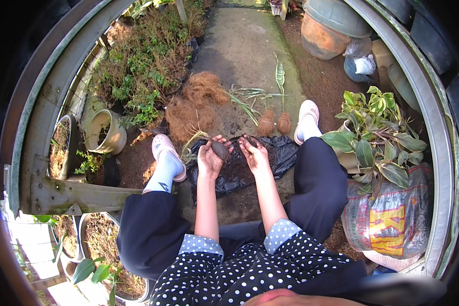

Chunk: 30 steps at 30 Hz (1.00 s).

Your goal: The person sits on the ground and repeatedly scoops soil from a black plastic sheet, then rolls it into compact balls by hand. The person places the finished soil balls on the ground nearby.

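Observation:
My left hand (211,157) cradles a dark, rounded ball of soil (219,150). A small plant with pale, long leaves (191,143) comes out of the ball and droops to the left. Facing it, my right hand (254,153) is cupped, its dirty fingers curled around some dark soil (252,140). Both hands are above a black plastic sheet or bag (281,153), which carries loose soil (239,168). Beyond it, two fibre-wrapped root balls (266,123) with striped leaves stand on the path.
Brown coconut fibre (191,114) lies in heaps ahead on the left, beside dense potted plants (145,65). A leafy plant (375,141) and a printed sack (386,214) are at my right. Large tubs (325,34) stand farther back. The concrete path (244,42) runs ahead.

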Tool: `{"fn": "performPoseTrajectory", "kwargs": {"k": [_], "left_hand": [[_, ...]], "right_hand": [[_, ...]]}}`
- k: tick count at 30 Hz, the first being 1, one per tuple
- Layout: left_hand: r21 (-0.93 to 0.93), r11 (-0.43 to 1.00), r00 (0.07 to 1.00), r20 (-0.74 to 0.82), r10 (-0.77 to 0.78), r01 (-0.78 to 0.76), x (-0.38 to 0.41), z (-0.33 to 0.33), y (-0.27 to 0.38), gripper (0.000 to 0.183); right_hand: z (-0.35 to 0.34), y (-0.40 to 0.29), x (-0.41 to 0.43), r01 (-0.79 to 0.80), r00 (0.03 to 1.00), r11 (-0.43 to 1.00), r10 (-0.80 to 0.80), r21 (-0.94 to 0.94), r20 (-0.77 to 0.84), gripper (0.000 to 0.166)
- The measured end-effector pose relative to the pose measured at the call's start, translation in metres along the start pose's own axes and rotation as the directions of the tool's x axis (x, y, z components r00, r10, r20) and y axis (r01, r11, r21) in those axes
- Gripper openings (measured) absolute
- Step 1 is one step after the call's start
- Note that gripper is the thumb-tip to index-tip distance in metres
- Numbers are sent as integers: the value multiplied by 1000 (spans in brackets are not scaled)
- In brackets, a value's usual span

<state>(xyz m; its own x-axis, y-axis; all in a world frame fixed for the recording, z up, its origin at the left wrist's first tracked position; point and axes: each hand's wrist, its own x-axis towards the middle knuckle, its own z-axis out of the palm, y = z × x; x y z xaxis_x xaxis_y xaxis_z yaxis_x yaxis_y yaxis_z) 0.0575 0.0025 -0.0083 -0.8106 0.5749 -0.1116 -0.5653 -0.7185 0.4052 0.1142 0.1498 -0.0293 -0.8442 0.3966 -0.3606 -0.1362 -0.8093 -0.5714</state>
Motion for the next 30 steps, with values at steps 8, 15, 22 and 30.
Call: {"fn": "performPoseTrajectory", "kwargs": {"k": [8,15,22,30], "left_hand": [[178,983,994,-82,68,-53,1,2,-2,29],[423,906,976,-185,118,-29,1,-5,-5,32],[236,972,963,-262,59,4,-2,7,-10,31],[21,999,999,-35,-29,30,1,-6,-6,37]], "right_hand": [[5,-5,-4,0,999,995,-4,98,41,22],[2,-8,-5,-8,999,999,11,52,-52,21],[2,-6,-4,-17,1000,999,18,40,-9,20],[-6,-7,-1,-32,999,986,36,162,-23,25]]}}
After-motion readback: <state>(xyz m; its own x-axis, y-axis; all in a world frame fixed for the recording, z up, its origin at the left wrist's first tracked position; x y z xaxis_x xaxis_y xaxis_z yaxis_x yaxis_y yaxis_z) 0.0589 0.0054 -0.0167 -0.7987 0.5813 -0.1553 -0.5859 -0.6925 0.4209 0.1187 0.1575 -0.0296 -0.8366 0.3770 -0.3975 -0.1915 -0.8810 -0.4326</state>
